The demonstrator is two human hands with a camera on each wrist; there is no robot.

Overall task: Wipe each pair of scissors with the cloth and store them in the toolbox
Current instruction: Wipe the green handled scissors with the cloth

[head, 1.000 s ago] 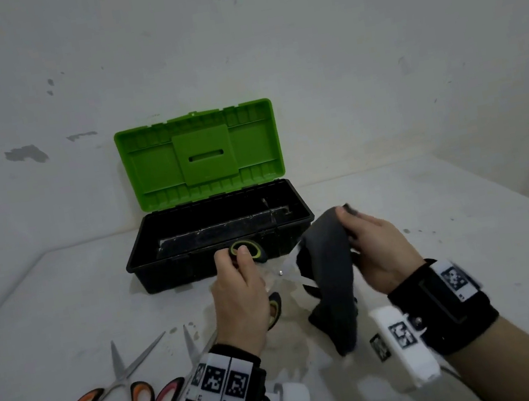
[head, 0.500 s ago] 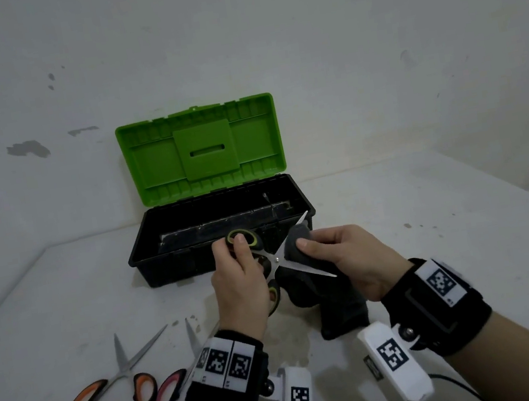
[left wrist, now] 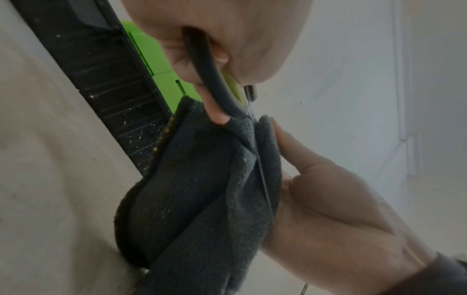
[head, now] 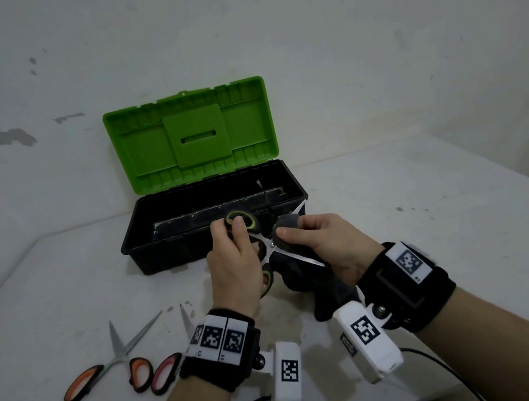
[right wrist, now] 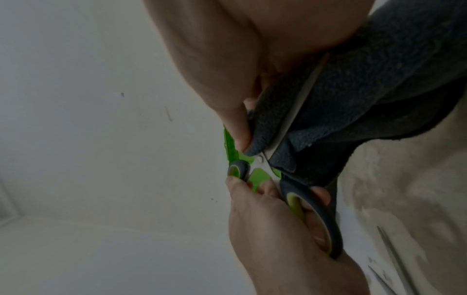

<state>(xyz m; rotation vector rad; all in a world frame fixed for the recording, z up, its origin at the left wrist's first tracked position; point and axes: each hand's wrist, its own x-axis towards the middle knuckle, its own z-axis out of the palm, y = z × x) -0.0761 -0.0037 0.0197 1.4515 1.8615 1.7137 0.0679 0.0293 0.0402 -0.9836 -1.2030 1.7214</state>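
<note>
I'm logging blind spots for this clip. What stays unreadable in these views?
- Pink-handled scissors: head view, mostly behind the left wrist band.
- Dark grey cloth: wraps one blade of the green-handled scissors; its cleanliness cannot be judged.
- Black toolbox floor: head view, too dark to tell the contents.
- Left hand grip: head view, fingers hidden.

White table (head: 430, 208) in a corner, scuffed white wall (head: 333, 33) with chipped paint, dim light
</note>
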